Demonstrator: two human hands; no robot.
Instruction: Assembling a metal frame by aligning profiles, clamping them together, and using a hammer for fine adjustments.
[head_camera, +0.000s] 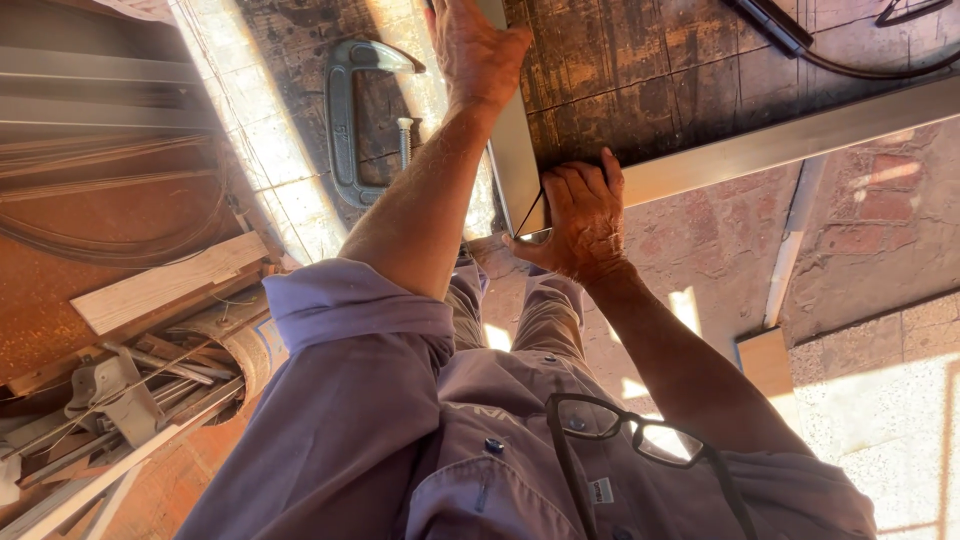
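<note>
Two silver metal profiles meet at a corner on a dark, worn workbench (640, 70). One profile (512, 160) runs away from me and the other (800, 140) runs off to the right. My left hand (478, 52) lies over the far part of the first profile, thumb on its right side, fingertips cut off by the top edge. My right hand (582, 222) grips the corner joint, fingers curled over the right-hand profile. A thin black strip (531, 212) runs down beside my right thumb.
A grey C-clamp (347, 120) lies on the bench left of my left arm. Black cable (800, 45) crosses the far right of the bench. Wooden boards and metal scraps (130, 380) pile at the left. A pair of glasses (630, 435) hangs on my shirt.
</note>
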